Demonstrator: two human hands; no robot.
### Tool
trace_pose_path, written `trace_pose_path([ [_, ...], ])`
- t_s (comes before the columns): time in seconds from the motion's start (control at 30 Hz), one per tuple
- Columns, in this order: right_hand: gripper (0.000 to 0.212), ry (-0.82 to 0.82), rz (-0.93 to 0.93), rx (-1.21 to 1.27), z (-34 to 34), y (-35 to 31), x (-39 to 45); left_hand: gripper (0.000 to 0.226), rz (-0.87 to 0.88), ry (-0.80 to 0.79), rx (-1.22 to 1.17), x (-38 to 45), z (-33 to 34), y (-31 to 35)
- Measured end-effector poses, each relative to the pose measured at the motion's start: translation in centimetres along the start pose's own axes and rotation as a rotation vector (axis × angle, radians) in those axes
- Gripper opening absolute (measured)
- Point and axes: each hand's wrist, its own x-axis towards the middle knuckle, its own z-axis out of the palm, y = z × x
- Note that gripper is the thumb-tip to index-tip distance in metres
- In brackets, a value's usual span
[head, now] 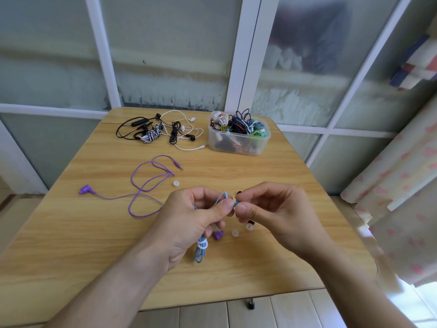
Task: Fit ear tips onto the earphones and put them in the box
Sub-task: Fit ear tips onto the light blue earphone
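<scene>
Above a wooden table (94, 233), a person's left hand (189, 223) gripped bundled blue earphones (201, 249) while the right hand (267, 214) pinched the blue earbud (236, 204). Loose ear tips (234, 232) lay just below; the box (238, 140) sat well beyond. A slipping pinch could send a small tip rolling off the table.

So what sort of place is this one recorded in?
Probably a room in a home, not a workshop. A small wooden folding table stands against frosted glass sliding doors, a floral curtain hangs to the right, and the earphones sit in a plain plastic food-style box.
</scene>
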Motion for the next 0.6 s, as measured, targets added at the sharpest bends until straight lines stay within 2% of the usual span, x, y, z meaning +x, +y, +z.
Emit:
trace_pose_path([
  [0.23,0.017,-0.15,0.103,0.15,-0.55,-0.03,-0.14,0.004,0.005,0.004,0.059,-0.22,-0.03,0.41],
  [0.4,0.013,-0.151,0.123,0.137,-0.27,0.06,-0.06,0.007,0.005,0.012,0.076,-0.35,0.06,0.53],
  [0.6,0.02,-0.167,0.136,0.106,-0.3,0.14,-0.13,0.013,0.013,0.006,0.081,-0.51,0.11,0.57],
])
